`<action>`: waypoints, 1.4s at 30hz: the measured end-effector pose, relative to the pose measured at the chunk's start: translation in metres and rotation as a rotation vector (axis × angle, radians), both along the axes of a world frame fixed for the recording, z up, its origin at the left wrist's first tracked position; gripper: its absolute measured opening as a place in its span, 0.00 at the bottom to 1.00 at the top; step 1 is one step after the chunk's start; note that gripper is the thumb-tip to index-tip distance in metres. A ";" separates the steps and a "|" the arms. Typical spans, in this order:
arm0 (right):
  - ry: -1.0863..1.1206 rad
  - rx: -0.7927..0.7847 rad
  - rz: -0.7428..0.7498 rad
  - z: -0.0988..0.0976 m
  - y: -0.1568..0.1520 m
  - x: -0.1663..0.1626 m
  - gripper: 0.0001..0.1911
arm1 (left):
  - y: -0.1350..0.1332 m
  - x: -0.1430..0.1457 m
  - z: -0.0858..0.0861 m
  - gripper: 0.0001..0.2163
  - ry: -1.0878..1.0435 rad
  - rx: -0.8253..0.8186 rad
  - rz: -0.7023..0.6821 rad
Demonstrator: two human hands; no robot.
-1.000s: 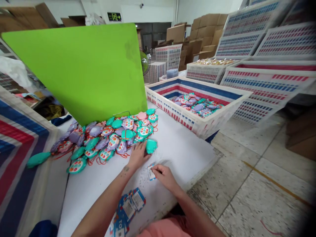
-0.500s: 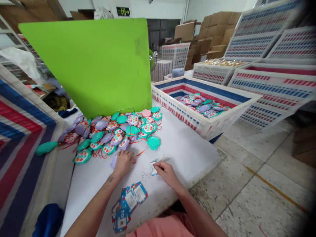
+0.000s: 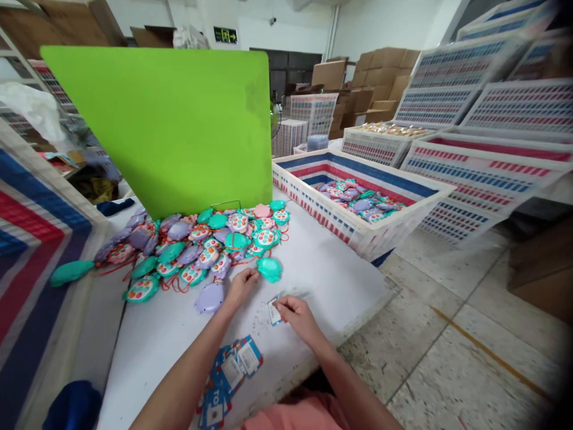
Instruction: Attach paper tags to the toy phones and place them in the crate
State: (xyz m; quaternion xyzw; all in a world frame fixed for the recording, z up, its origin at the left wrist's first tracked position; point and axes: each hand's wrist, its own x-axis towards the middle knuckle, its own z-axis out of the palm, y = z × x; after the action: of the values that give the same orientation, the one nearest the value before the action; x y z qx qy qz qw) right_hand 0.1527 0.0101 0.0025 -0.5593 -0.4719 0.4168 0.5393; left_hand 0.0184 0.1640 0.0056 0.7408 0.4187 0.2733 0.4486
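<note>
My left hand (image 3: 243, 286) reaches over the white table, its fingers pinched at the left edge of a teal animal-shaped toy (image 3: 269, 270) that lies back side up. Its thumb is partly hidden. Just left of that wrist a purple toy (image 3: 210, 298) rests loose on the table. Between the thumb and fingers of my right hand (image 3: 295, 313) is a small blue-edged card (image 3: 274, 312) with a printed white label. Below my left forearm lies a spread of similar cards (image 3: 233, 371). Behind my hands are heaped toys (image 3: 192, 254) in teal, purple and pink with orange cords.
A green board (image 3: 179, 131) stands behind the heap. At the right, a white crate (image 3: 358, 236) with a striped lining holds more toys. Stacked crates (image 3: 487, 161) rise farther right. A striped-lined crate (image 3: 40, 269) borders the table on the left.
My left hand has left the purple toy and moved right to the teal toy, which has shifted slightly left. My right hand still holds the card; the view has tilted slightly.
</note>
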 end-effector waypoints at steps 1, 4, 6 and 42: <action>0.033 -0.001 0.004 0.006 0.002 -0.002 0.14 | -0.005 -0.007 0.002 0.12 -0.023 -0.047 -0.005; 0.068 0.038 -0.036 0.027 0.018 -0.009 0.15 | -0.022 -0.024 0.006 0.17 -0.080 -0.180 -0.027; 0.077 0.087 -0.117 0.041 0.040 -0.014 0.14 | -0.033 -0.032 0.008 0.19 -0.106 -0.249 -0.051; 0.423 -0.492 0.345 0.038 0.011 -0.019 0.05 | -0.061 -0.053 0.014 0.17 -0.561 -0.607 -0.050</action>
State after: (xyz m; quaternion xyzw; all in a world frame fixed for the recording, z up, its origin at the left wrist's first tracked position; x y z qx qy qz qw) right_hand 0.1335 0.0214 0.0405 -0.4858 -0.3230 0.7091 0.3960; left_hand -0.0349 0.1028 0.0192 0.4818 0.3237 0.3178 0.7498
